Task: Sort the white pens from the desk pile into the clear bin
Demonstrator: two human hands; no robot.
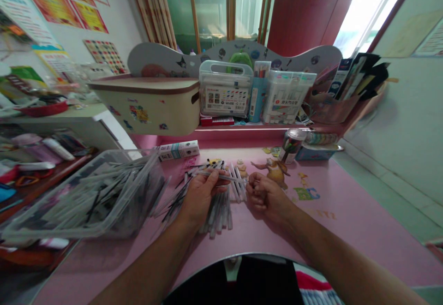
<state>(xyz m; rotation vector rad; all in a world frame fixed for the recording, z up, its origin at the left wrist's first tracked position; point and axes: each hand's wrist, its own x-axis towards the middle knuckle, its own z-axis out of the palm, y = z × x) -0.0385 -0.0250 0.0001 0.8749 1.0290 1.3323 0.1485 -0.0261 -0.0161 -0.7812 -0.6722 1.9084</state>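
Observation:
My left hand (204, 192), fingers closed, pinches a thin clear tube (228, 177) that points to the right. At the tube's right end is my right hand (265, 194), its fingers curled together around the tip; the small part between them is too blurred to make out. Below my left hand a pile of clear tubes (218, 215) lies on the pink desk, with black, thin-tipped sticks (175, 203) to its left. Several more tubes (238, 189) lie side by side between my two hands.
An open clear plastic bin (114, 224) full of similar sticks stands at the left. A white box (179, 150) lies behind it. A jar (292, 146) and a blue box (316, 152) are at the back right, below a shelf holding a cream storage box (152, 109).

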